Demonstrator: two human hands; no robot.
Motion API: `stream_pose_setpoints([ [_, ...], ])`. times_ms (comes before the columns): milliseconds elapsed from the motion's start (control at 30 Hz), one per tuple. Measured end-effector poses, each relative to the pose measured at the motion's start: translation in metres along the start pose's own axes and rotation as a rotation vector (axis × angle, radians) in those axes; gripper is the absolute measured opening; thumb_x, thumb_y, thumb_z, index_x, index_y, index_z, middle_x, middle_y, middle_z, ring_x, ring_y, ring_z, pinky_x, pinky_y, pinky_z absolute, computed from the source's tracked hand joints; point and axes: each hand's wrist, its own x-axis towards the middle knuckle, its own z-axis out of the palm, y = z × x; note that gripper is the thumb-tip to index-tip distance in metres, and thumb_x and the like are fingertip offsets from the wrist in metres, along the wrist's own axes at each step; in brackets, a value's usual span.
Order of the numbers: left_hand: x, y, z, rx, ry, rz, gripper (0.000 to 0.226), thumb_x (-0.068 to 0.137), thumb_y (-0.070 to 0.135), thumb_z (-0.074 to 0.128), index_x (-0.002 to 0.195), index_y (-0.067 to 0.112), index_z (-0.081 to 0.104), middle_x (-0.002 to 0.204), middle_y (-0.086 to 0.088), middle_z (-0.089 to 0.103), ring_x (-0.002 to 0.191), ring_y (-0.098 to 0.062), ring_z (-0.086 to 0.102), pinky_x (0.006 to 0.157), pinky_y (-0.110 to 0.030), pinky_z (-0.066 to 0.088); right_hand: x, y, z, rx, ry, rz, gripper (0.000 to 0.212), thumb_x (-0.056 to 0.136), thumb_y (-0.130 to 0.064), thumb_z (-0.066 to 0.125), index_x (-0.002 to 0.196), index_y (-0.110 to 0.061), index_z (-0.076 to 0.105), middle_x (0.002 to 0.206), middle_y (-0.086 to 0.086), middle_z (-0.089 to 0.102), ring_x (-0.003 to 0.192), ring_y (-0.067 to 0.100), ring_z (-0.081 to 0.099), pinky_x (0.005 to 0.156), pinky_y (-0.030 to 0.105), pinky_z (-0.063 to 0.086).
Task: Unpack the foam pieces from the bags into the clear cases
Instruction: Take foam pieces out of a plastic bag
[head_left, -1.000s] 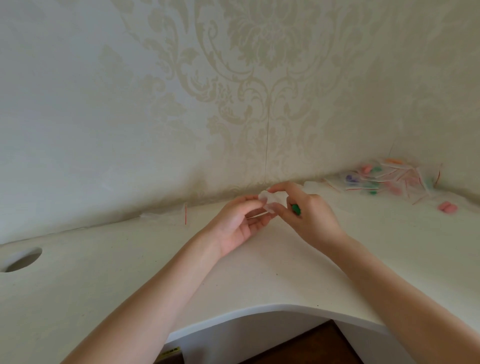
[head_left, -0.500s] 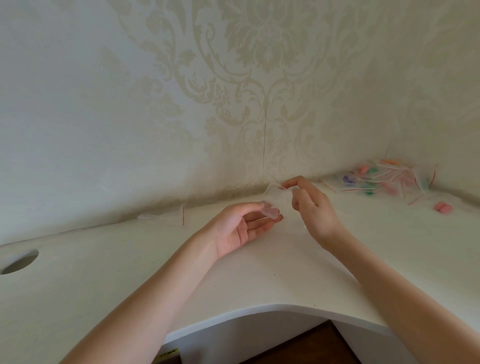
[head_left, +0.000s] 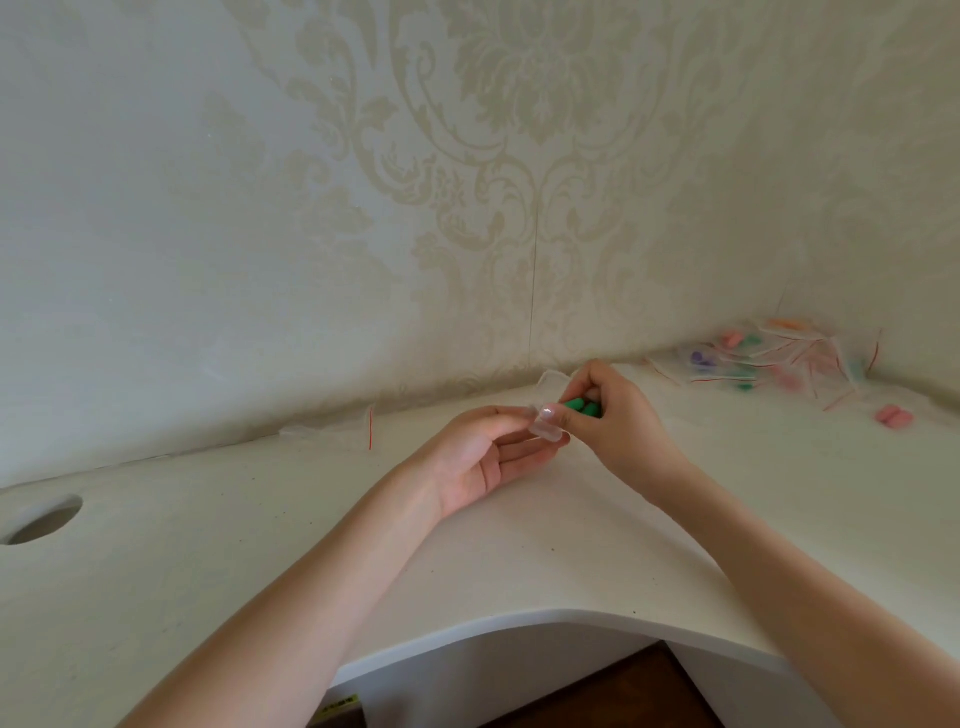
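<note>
My left hand (head_left: 488, 457) lies palm up over the white desk (head_left: 260, 545) and pinches a small clear case (head_left: 545, 427) between thumb and fingertips. My right hand (head_left: 613, 421) pinches two green foam pieces (head_left: 582, 406) and holds them right at the case. A heap of small clear bags with red strips (head_left: 779, 364), holding coloured foam pieces, lies at the back right corner. A pink foam pair (head_left: 893, 415) sits loose beside that heap.
An emptied clear bag with a red strip (head_left: 332, 431) lies against the patterned wall at the back left. Another clear bag (head_left: 553, 382) lies just behind my right hand. A round cable hole (head_left: 41, 519) opens at the desk's far left. The curved front edge (head_left: 545, 618) is close.
My right hand reached back toward the wall, then returned to the left hand with the green foam pieces showing between its fingers. The left hand stayed palm up with the clear case.
</note>
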Motion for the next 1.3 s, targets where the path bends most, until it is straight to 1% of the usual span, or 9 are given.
stream_pose_setpoints([
  [133,-0.003,-0.002,0.006,0.054,-0.043,0.004,0.017,0.089,0.001,0.053,0.091,-0.001,0.070,0.094,-0.013,0.070,0.094,-0.021,0.068,0.087,-0.028,0.055,-0.001,-0.002,0.000,0.045,0.007,-0.020,0.021,0.073,-0.017,0.079,0.077,-0.008,0.061,0.062,0.000,0.052,0.048,0.000,0.044,0.047,0.013,0.039],
  [300,-0.004,-0.002,0.007,-0.023,-0.049,0.006,0.028,0.093,0.001,0.048,0.082,0.005,0.074,0.089,-0.014,0.071,0.086,-0.021,0.070,0.084,-0.029,0.056,-0.002,0.001,0.003,0.022,-0.028,-0.024,0.010,0.082,-0.016,0.072,0.073,-0.016,0.067,0.072,0.018,0.064,0.063,0.017,0.055,0.061,0.036,0.051],
  [433,-0.002,-0.004,0.007,-0.046,-0.021,0.015,0.017,0.095,0.004,0.047,0.090,0.002,0.063,0.090,-0.015,0.070,0.086,-0.023,0.070,0.083,-0.031,0.056,-0.002,0.002,0.006,0.041,-0.013,-0.018,0.016,0.092,-0.016,0.059,0.077,-0.019,0.064,0.065,-0.004,0.064,0.058,0.003,0.057,0.058,0.019,0.048],
  [700,0.000,-0.005,0.006,-0.023,-0.021,0.043,0.006,0.094,0.006,0.052,0.097,0.004,0.056,0.098,-0.017,0.070,0.086,-0.022,0.070,0.079,-0.030,0.058,-0.006,0.001,0.009,0.015,0.029,-0.009,0.020,0.088,-0.019,0.064,0.072,-0.018,0.052,0.065,-0.003,0.063,0.058,0.008,0.054,0.056,0.020,0.045],
  [800,-0.001,-0.008,0.009,0.079,0.018,0.127,0.017,0.088,0.002,0.061,0.102,0.005,0.051,0.101,-0.018,0.069,0.091,-0.024,0.069,0.078,-0.030,0.057,-0.006,0.000,0.009,0.033,0.050,-0.017,0.026,0.089,-0.016,0.064,0.067,-0.020,0.052,0.056,-0.013,0.056,0.052,0.001,0.046,0.051,0.013,0.039],
  [967,0.004,-0.012,0.008,0.117,0.150,0.173,0.019,0.085,-0.001,0.061,0.097,0.006,0.048,0.089,-0.017,0.072,0.089,-0.025,0.071,0.077,-0.031,0.057,-0.007,-0.006,0.010,0.085,-0.027,-0.006,0.029,0.098,-0.011,0.044,0.076,-0.004,0.062,0.065,-0.006,0.055,0.054,-0.004,0.049,0.054,0.008,0.039],
  [1067,0.008,-0.009,0.004,0.060,0.194,0.148,0.024,0.083,-0.004,0.059,0.104,0.002,0.051,0.094,-0.019,0.070,0.089,-0.025,0.071,0.073,-0.029,0.058,-0.006,-0.007,0.008,0.139,-0.060,0.014,0.037,0.093,0.005,0.032,0.079,-0.009,0.063,0.071,-0.003,0.053,0.054,-0.004,0.047,0.054,0.008,0.037],
  [1233,0.008,-0.008,0.002,0.010,0.210,0.153,0.018,0.083,-0.008,0.056,0.096,0.002,0.050,0.102,-0.023,0.068,0.091,-0.027,0.070,0.077,-0.032,0.058,-0.003,-0.001,0.009,0.134,-0.044,-0.005,0.024,0.093,0.005,0.045,0.099,-0.015,0.056,0.100,-0.001,0.060,0.076,0.001,0.063,0.067,0.013,0.048],
  [1300,0.008,-0.008,0.003,0.024,0.211,0.159,0.012,0.083,-0.009,0.055,0.087,0.002,0.052,0.093,-0.017,0.070,0.088,-0.026,0.071,0.079,-0.032,0.058,-0.002,0.001,0.009,0.173,0.009,0.009,0.019,0.089,0.002,0.057,0.094,-0.017,0.055,0.095,0.000,0.063,0.080,0.008,0.068,0.069,0.020,0.053],
])
